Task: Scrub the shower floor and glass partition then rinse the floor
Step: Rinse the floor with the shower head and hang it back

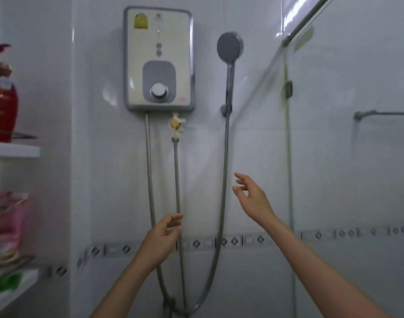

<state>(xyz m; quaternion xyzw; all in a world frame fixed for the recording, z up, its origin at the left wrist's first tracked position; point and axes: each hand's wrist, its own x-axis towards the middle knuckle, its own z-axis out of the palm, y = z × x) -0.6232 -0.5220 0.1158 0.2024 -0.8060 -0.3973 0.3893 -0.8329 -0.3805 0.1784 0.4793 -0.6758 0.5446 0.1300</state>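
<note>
Tiled wall holds shower head; left hand, right hand raised

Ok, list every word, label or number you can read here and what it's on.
Nothing here reads as legible text.
Water heater: yellow sticker, small logo, red mark, all too blurred.
Red bottle: label too blurred.
Pink packets: print too blurred.
Glass partition: pale sticker, too blurred.

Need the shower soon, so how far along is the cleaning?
Done: cannot tell; the floor is out of view and the clear glass partition shows no sign either way. In hand: the left hand and right hand reach up empty toward the round grey shower head, which sits in its wall holder. Left: at least the rinse.
</note>
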